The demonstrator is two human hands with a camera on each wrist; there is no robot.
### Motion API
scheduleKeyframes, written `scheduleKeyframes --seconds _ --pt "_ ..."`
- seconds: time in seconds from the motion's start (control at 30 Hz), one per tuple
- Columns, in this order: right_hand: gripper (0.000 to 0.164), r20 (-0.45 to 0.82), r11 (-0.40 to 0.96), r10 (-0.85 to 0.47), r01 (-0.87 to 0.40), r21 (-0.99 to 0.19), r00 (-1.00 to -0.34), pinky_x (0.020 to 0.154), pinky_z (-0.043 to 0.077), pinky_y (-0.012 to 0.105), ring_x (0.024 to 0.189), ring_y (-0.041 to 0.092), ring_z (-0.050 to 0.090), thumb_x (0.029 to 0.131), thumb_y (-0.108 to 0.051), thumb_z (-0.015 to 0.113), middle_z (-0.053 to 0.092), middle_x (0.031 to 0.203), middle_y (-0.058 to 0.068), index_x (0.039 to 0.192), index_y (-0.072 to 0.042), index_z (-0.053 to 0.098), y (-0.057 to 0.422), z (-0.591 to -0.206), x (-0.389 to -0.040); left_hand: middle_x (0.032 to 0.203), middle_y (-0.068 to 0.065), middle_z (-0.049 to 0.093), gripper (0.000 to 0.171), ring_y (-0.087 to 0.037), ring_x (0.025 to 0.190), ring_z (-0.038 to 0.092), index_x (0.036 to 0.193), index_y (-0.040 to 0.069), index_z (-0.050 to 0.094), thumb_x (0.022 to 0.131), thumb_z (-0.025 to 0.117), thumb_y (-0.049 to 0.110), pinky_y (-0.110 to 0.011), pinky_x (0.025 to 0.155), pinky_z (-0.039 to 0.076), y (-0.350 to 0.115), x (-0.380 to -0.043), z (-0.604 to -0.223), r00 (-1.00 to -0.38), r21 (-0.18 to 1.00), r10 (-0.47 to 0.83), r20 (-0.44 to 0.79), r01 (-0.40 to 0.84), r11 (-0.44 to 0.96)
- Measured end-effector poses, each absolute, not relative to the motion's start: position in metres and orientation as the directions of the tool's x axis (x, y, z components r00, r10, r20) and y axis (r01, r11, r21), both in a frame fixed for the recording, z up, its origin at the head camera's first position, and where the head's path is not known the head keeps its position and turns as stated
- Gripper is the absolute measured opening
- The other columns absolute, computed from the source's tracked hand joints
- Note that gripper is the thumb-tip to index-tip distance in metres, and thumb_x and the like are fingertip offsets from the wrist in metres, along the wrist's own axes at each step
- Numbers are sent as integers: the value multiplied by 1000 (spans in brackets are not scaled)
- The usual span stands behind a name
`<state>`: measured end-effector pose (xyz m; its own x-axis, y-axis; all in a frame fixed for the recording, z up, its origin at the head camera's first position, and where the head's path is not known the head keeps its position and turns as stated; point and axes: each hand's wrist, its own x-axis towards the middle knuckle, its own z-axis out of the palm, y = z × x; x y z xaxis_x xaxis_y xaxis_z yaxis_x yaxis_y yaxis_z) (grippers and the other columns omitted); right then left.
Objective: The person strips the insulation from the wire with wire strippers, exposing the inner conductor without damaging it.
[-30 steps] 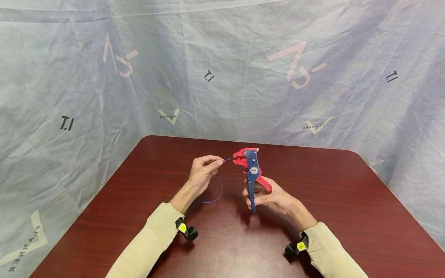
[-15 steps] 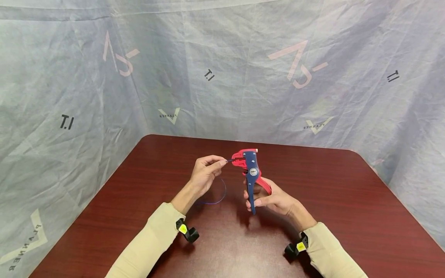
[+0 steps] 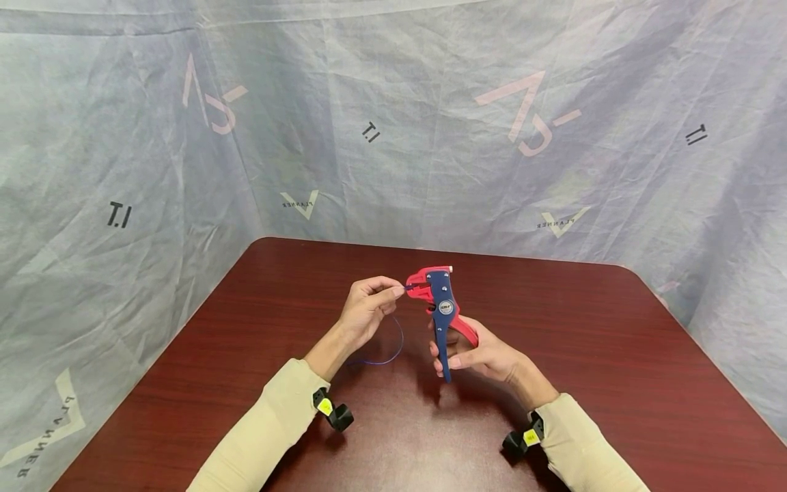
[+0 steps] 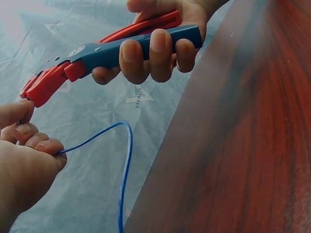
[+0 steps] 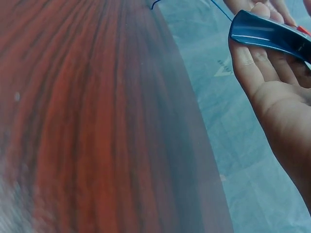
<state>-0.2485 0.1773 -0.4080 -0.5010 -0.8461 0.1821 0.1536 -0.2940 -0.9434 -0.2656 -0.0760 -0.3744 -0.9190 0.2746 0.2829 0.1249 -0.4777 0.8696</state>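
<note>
My left hand (image 3: 367, 309) pinches a thin blue wire (image 4: 127, 160) close to its end, between thumb and forefinger. The wire's tip reaches into the red mouth of a wire stripper, and the rest hangs in a loop below the hand. The wire stripper (image 3: 444, 307) has a dark blue body and red jaws and lever. My right hand (image 3: 486, 350) grips its handles, which stand spread apart. In the left wrist view the fingers (image 4: 159, 54) wrap round the blue handle. How far the wire's end goes in is hidden by the red jaws.
Beneath both hands lies a dark red wooden table (image 3: 553, 328) with rounded far corners. A pale printed cloth (image 3: 418, 137) hangs behind it and along the sides. Black cameras (image 3: 339, 417) are strapped to both wrists.
The wire's tip has gone from just outside the stripper's mouth to inside it. The left hand has moved slightly right, and the stripper slightly left and down.
</note>
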Motion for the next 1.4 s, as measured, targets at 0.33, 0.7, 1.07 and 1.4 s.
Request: scheduleKeyframes --seconds 0.33,0.7,1.07,1.4 --pt "53 148 -245 -841 122 -962 -521 89 59 37 91 16 71 91 9 61 66 103 3 137 -11 46 177 -407 -247 68 7 56 39 -11 60 34 78 17 75 94 54 -10 -23 59 31 -77 -265 -373 -910 878 292 295 137 -459" --pt "38 146 -197 -808 29 -980 -571 75 53 29 78 13 62 88 2 69 63 88 -1 120 -9 51 173 -413 -246 66 7 54 38 -10 59 36 77 16 75 92 54 -12 -23 58 29 -78 -268 -377 -906 881 301 299 141 -451" --pt "30 142 -224 -804 73 -972 -577 65 55 28 68 12 60 93 4 62 65 80 -3 117 -10 51 167 -418 -240 68 8 60 38 -9 60 40 75 17 74 91 56 -12 -21 57 33 -79 -269 -377 -913 893 293 285 142 -426" --pt "11 69 -195 -699 96 -976 -712 56 50 25 56 10 53 94 -2 64 56 65 -4 97 -7 54 150 -416 -225 64 8 56 39 -9 58 37 73 17 75 90 56 -13 -22 56 31 -81 -272 -381 -921 890 265 287 153 -430"
